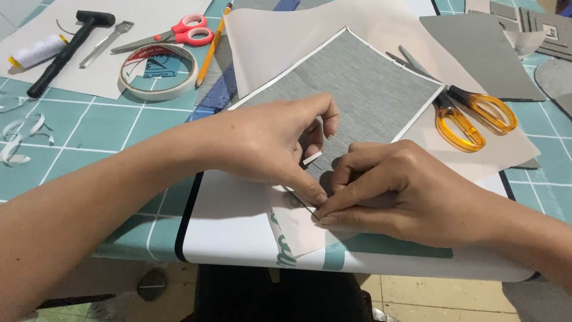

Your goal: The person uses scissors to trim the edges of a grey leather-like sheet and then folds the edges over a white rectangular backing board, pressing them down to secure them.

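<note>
Grey fabric sheet (363, 89) runs far-right from the grips: left hand (268, 140) & right hand (399, 194) both pinch its near corner, fingertips touching, w/ backing paper (298, 229) beneath.

Near corner of the grey sheet (357, 89) hidden under both hands' fingertips; grey pieces (536, 27) cut off top right.

— Do you see any boxes, signs or screens?

— No boxes, no signs, no screens.

— Any labels?

— One. Inside the tape roll (158, 71) at the top left there is a round paper label (156, 64). It is white with red and dark print.

— Anything else?

— The white sheet (238, 232) at the table's near edge has some teal print (285, 253) on it, low in the middle.
</note>
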